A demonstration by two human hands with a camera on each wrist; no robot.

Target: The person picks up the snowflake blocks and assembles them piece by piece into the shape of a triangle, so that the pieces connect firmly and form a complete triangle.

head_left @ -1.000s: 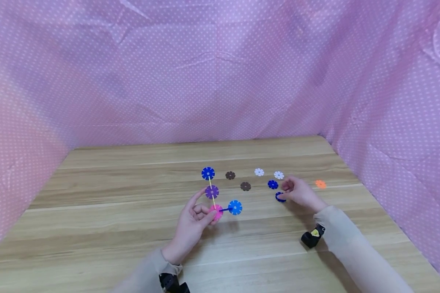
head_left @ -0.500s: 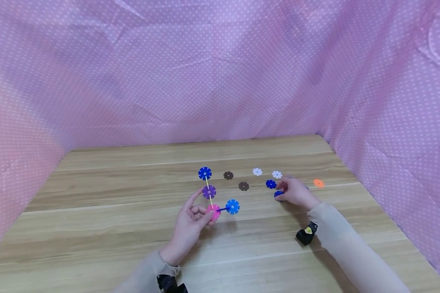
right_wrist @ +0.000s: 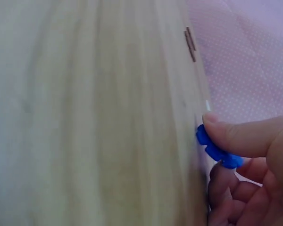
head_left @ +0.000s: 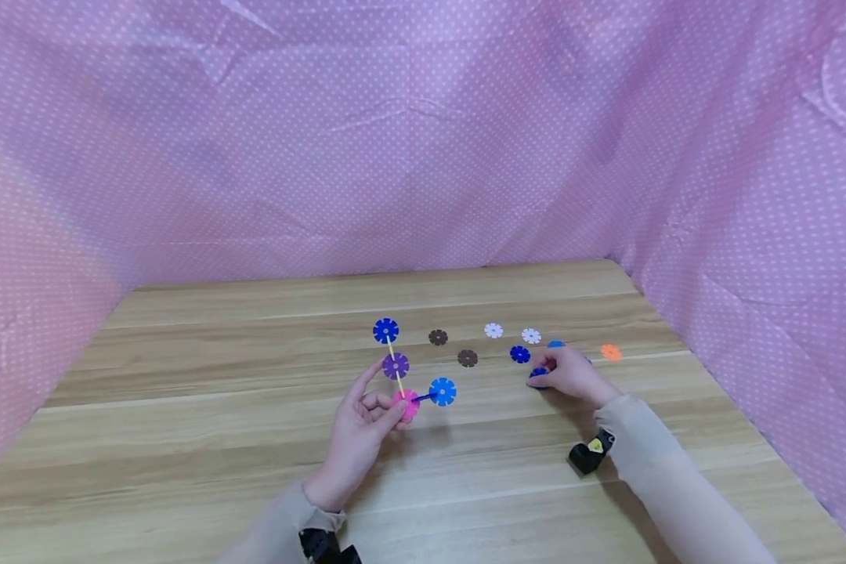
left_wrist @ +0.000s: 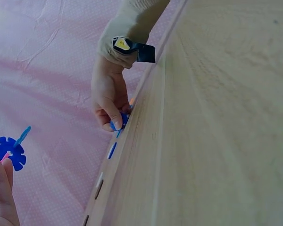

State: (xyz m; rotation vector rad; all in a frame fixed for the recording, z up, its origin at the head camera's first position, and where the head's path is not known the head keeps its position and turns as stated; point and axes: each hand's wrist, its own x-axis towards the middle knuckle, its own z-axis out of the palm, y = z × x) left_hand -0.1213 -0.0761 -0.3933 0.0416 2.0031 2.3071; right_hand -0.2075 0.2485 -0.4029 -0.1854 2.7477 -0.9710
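My left hand (head_left: 356, 439) pinches a pink notched disc (head_left: 407, 403) between thumb and fingers, above the table. It is part of an L-shaped chain of interlocking discs. Up from it run a yellow disc seen edge-on, a purple disc (head_left: 396, 366), another yellow edge and a dark blue disc (head_left: 385, 330). To its right, an edge-on dark blue disc (head_left: 424, 397) joins a light blue disc (head_left: 442, 392). My right hand (head_left: 574, 374) pinches a loose dark blue disc (right_wrist: 213, 149), tilted, close over the table. Another dark blue disc (head_left: 519, 354) lies flat beside its fingertips.
Two brown discs (head_left: 468, 358) and two white discs (head_left: 493, 330) lie flat beyond the hands. An orange disc (head_left: 610, 352) lies at the right. A light blue disc (head_left: 556, 344) is partly hidden behind my right hand. Pink dotted cloth (head_left: 409, 157) surrounds the wooden table (head_left: 204, 376).
My right fingers have closed on the dark blue disc and tipped it up slightly. My left hand and the chain have shifted slightly up and to the left. The light blue disc behind my right hand shows more.
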